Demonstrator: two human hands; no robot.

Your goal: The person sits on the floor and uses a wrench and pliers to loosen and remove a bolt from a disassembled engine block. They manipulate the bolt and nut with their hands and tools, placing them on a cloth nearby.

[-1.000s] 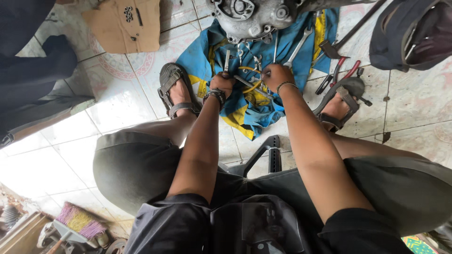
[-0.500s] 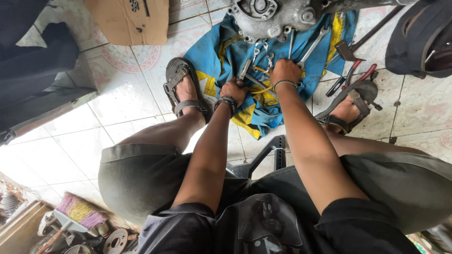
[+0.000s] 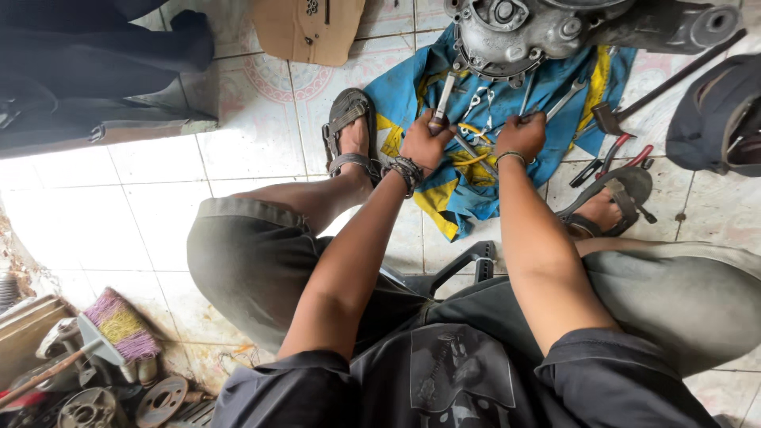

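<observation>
Left hand (image 3: pixel 424 143) is fisted around the lower end of a silver wrench (image 3: pixel 442 97), fingers curled tight on the shaft; the wrench sticks up out of the fist toward the engine case. Right hand (image 3: pixel 521 135) is also closed, clamped on a thin metal tool (image 3: pixel 559 101) that runs up and to the right from the knuckles; which kind of tool it is, cannot tell. Both hands sit over a blue and yellow cloth (image 3: pixel 468 190) spread on the tiled floor (image 3: pixel 254 127), well apart from each other, with loose wrenches (image 3: pixel 476 147) lying on the cloth between them. Grey metal engine case (image 3: pixel 523 32) rests at the top edge of the cloth, just beyond both tools. Left wrist wears a dark beaded bracelet (image 3: pixel 406 170), right wrist a thin band.

Person is seated low, knees wide, feet in brown sandals: left sandal (image 3: pixel 349 131) just beside the cloth's left edge, right sandal (image 3: pixel 614 198) at its right edge. Red-handled pliers (image 3: pixel 614 154) lie near the right sandal. Long dark bar (image 3: pixel 674 79) slants from there toward the upper right. Cardboard piece (image 3: pixel 309 28) lies on the floor at top. Dark helmet (image 3: pixel 717 119) sits far right. Pink and yellow brush (image 3: pixel 119 325) and metal discs (image 3: pixel 158 400) are piled at lower left.
</observation>
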